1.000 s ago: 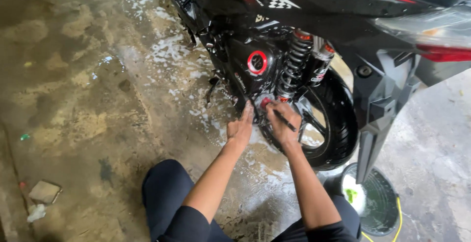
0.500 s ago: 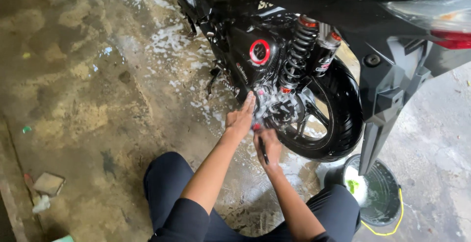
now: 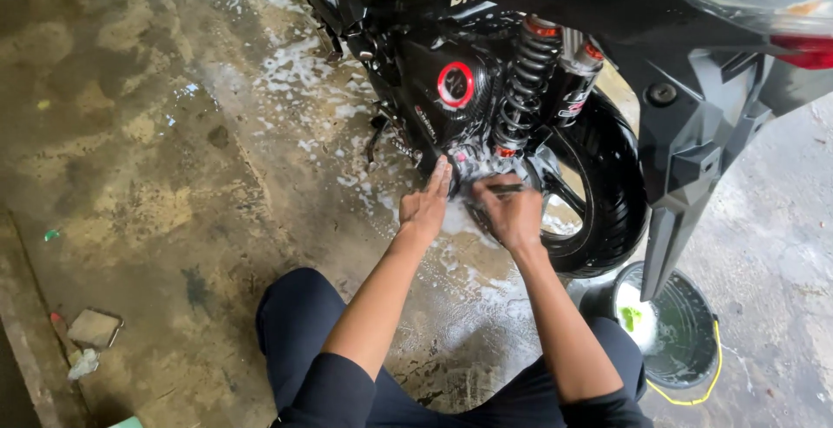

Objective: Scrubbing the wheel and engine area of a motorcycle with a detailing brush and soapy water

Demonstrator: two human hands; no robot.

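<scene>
Left hand (image 3: 425,207): fingers flat, open, against soapy black engine casing (image 3: 451,98)
Right hand (image 3: 512,213): closed around thin dark brush (image 3: 496,190)
Rear tyre (image 3: 612,185): glossy wet rubber
Floor (image 3: 156,150): rough concrete, foam patches

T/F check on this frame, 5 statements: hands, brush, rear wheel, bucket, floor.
1. The right hand grips a thin dark brush near the rear wheel. True.
2. The left hand is clenched in a fist. False: its fingers are stretched out flat, pointing up toward the black engine cover.
3. A black bucket with a yellow handle stands on the floor under the scooter's tail. True.
4. The floor is dry and free of foam. False: it is wet, with white suds beside the scooter.
5. The spring of the shock absorber is bright blue. False: the coil is dark, with red ends.
</scene>
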